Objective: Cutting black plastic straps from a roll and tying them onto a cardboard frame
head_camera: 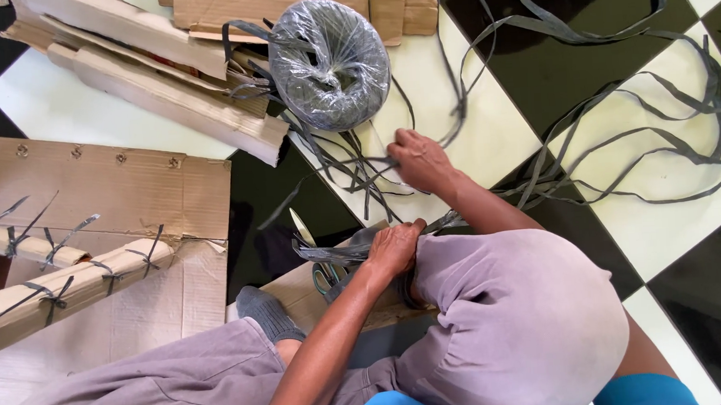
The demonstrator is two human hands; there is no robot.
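Observation:
I sit on a checkered floor with one knee raised. My left hand (393, 247) is closed on a bunch of cut grey plastic strips (330, 253) in front of my knee. My right hand (419, 160) reaches further out and pinches loose grey strips (359, 171) lying on a pale tile. Just beyond it sits a round coil of grey strap (329, 63) wrapped in clear film. Scissors with green handles (326, 273) lie under my left hand on a piece of cardboard, their blade pointing away from me.
Long grey straps (622, 120) trail in loops across the tiles to the right. Folded cardboard pieces (161, 81) are piled at the top left. A cardboard panel (92, 185) with rolled cardboard tubes (73, 282) tied on by strips lies at the left.

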